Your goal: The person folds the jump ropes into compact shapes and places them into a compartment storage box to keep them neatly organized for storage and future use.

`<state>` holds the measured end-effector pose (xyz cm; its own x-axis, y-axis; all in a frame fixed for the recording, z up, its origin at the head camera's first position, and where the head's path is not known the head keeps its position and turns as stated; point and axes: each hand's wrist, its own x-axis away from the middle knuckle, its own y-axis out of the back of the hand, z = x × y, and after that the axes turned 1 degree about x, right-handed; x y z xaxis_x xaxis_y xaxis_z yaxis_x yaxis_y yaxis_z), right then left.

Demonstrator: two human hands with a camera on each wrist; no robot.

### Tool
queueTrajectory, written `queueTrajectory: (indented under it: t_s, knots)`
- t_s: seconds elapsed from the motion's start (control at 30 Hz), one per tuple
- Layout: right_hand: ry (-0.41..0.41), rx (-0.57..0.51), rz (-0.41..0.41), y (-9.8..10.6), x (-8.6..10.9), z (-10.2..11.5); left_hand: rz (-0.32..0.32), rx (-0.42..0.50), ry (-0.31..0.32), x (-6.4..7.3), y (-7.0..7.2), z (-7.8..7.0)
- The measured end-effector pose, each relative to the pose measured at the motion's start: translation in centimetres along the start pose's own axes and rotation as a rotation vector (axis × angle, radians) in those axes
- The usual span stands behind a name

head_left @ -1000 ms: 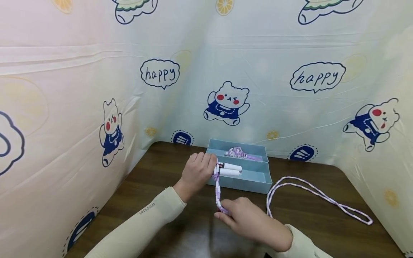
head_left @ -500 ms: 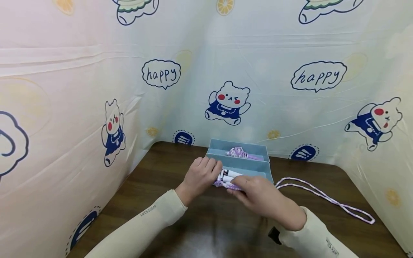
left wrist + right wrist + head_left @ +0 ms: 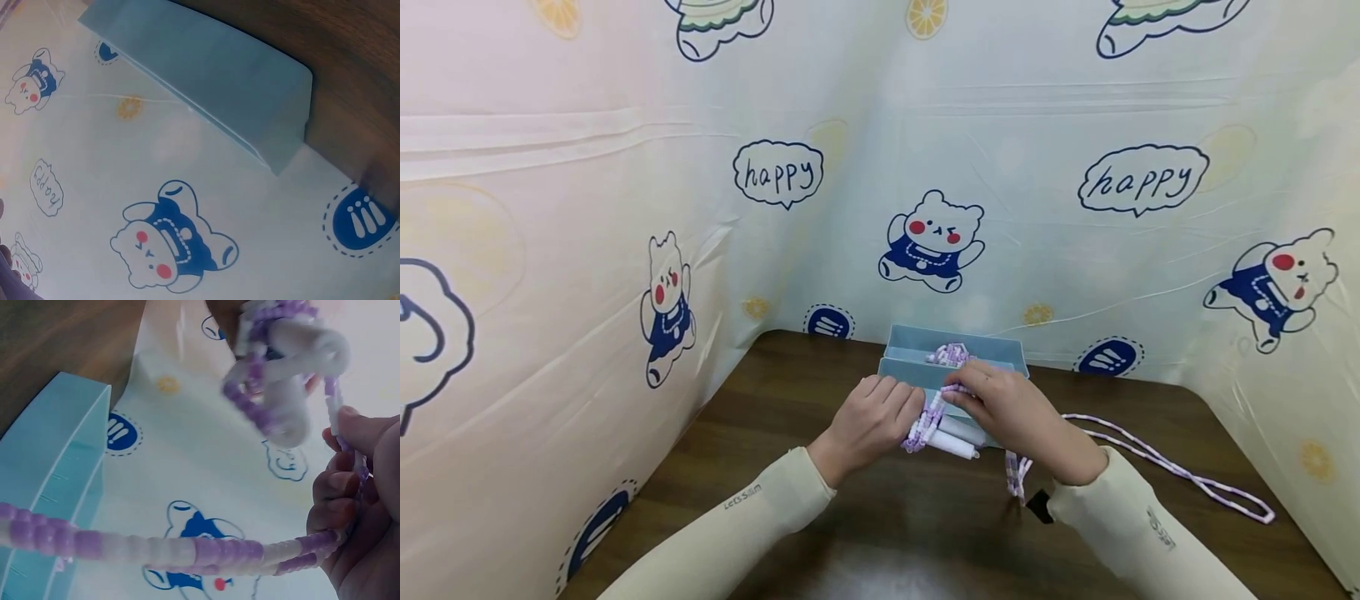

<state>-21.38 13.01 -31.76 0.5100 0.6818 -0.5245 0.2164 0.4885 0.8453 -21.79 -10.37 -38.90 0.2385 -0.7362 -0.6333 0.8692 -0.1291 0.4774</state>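
Note:
My left hand (image 3: pixel 880 412) grips a beaded jump rope by its two white handles (image 3: pixel 953 443), whose ends stick out to the right, tilted down. Purple and white beaded rope (image 3: pixel 922 429) wraps around the handles beside the left fist. Up and to the right of them, my right hand (image 3: pixel 1015 421) pinches the doubled rope between thumb and fingers. In the right wrist view the rope (image 3: pixel 162 550) runs through the curled fingers of that hand (image 3: pixel 375 475), with the handle ends (image 3: pixel 312 350) above. The left wrist view shows none of the rope in the left hand's grip.
Behind the hands stands a light blue two-compartment box (image 3: pixel 895 367); its back compartment holds another bundled purple-white beaded rope (image 3: pixel 950 354). The loose rope's loop (image 3: pixel 1150 454) lies on the brown wooden table (image 3: pixel 820 550) at right. A printed curtain (image 3: pixel 1037 108) encloses the table.
My right hand has swung from below the handles, past their right side, to above them, carrying the rope around. The handles now tilt further down. The left hand has shifted slightly right.

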Motion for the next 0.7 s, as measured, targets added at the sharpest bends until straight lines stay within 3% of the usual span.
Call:
queueTrajectory:
  t_s: [0.1, 0.2, 0.4, 0.6, 0.7]
  knots:
    - [0.002, -0.031, 0.005, -0.6, 0.0, -0.7, -0.003, 0.006, 0.004, 0.0, 0.2, 0.1]
    - [-0.009, -0.078, 0.06, -1.2, -0.1, -1.4, -0.017, 0.003, 0.005, 0.0, 0.4, 0.1]
    - [-0.115, -0.212, 0.18, -2.3, 0.1, -2.5, -0.041, 0.005, 0.008, -0.2, 0.5, 0.0]
    - [-0.188, -0.405, 0.244, -4.2, 0.6, -3.6, -0.035, 0.042, 0.035, -0.3, 0.4, 0.0]
    - [-0.205, -0.548, 0.235, -5.3, 0.9, -3.8, -0.031, 0.062, 0.056, -0.4, 0.4, 0.1]
